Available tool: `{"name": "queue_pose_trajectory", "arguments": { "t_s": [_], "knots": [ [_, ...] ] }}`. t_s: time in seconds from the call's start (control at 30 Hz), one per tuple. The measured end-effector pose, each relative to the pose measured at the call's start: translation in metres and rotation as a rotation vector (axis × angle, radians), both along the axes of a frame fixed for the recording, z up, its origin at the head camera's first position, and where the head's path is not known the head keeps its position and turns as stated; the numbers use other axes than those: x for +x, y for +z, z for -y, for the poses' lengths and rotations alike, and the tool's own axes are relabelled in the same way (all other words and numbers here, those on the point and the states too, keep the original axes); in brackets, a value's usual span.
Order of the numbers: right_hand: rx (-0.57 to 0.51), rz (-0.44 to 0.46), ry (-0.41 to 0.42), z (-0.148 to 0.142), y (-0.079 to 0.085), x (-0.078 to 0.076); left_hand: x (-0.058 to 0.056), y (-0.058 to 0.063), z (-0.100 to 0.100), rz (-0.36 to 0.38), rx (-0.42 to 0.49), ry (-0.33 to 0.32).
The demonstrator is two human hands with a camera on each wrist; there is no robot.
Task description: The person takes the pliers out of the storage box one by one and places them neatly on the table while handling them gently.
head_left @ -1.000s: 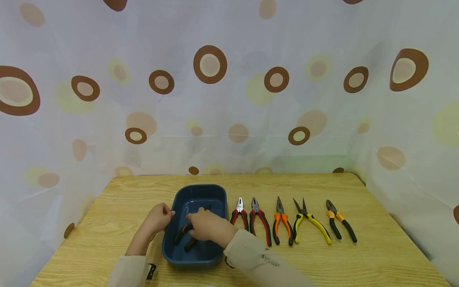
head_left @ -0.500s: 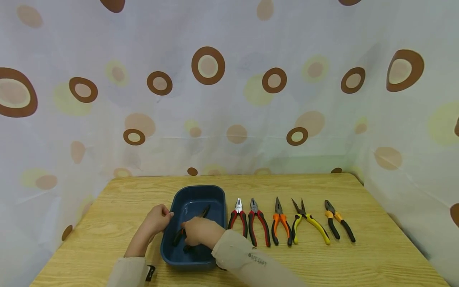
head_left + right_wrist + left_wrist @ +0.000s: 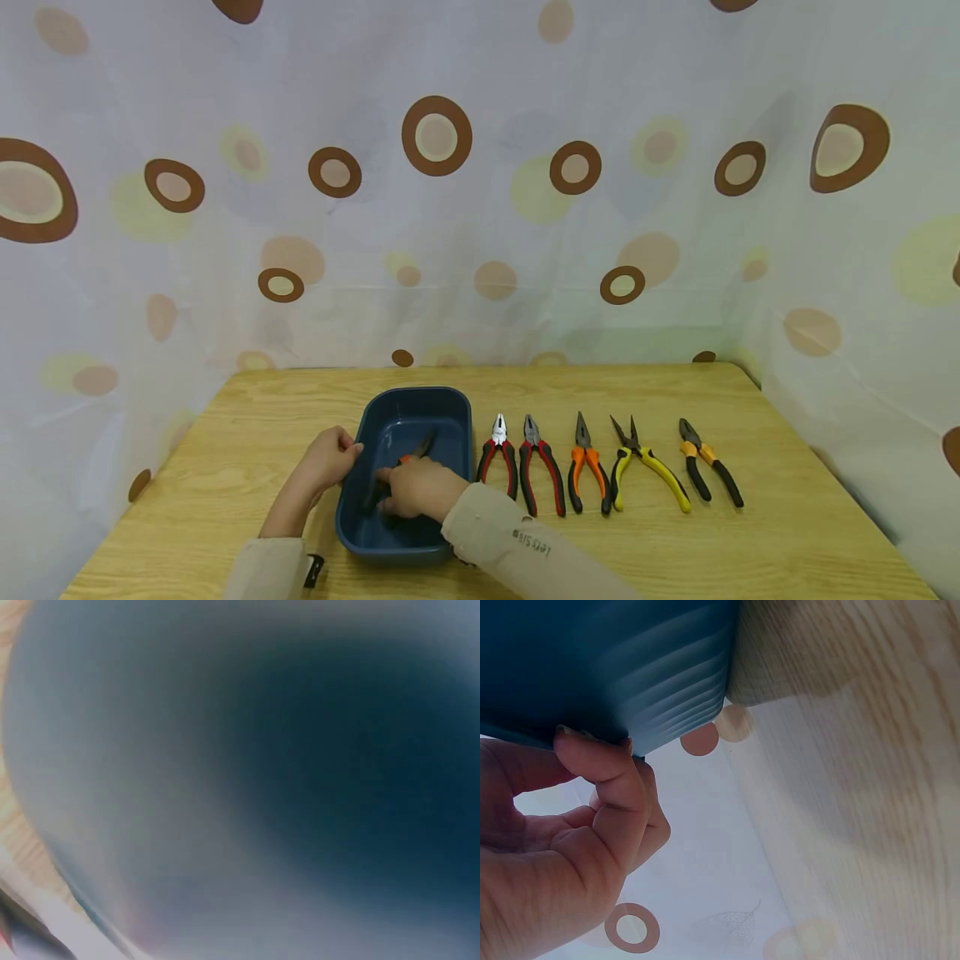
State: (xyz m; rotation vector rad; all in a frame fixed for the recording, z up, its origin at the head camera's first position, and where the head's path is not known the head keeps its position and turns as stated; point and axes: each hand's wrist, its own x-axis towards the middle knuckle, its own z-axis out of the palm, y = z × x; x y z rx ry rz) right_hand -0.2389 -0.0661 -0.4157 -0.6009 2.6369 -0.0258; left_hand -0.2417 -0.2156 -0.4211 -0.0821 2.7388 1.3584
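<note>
A dark blue plastic bin [image 3: 444, 402] stands on the table. At its left rim, my left hand [image 3: 330, 458] pinches the edge; the left wrist view shows the fingers [image 3: 604, 769] curled against the rim. My right hand [image 3: 422, 488] reaches down inside the bin and grips a pair of pliers [image 3: 426, 443] with dark jaws and black-and-orange handles. The jaws point away to the upper right, while the palm and fingers hide most of the handles. A blurred, dark close-up fills the right wrist view, so no finger can be made out there.
Right of the bin, several pliers lie in a row: two red-and-black pairs [image 3: 498, 450], [image 3: 540, 467], an orange pair [image 3: 587, 462], a yellow pair [image 3: 645, 458] and a yellow-and-black pair [image 3: 708, 462]. A patterned curtain [image 3: 495, 208] hangs behind the wooden table [image 3: 262, 417].
My right hand has moved slightly left and lower in the bin, and its fingers have closed in on the pliers' handles, which have shifted a little. The left hand has stayed on the rim.
</note>
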Motion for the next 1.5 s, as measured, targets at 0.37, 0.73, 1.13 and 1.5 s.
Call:
{"name": "queue_pose_trajectory", "arguments": {
  "t_s": [0.37, 0.73, 1.13, 1.5],
  "knots": [
    [0.006, -0.044, -0.005, -0.001, -0.002, 0.0, 0.0, 0.002, -0.001, -0.009, -0.003, -0.004],
    [0.018, -0.079, -0.014, -0.002, -0.003, 0.002, 0.0, -0.002, 0.0, -0.022, 0.004, 0.001],
    [0.013, -0.054, -0.003, -0.004, -0.001, 0.002, 0.001, -0.001, 0.001, -0.034, 0.005, -0.006],
    [-0.095, -0.122, 0.096, -0.013, 0.007, 0.001, 0.001, -0.003, 0.002, -0.04, 0.023, 0.001]
  ]
}}
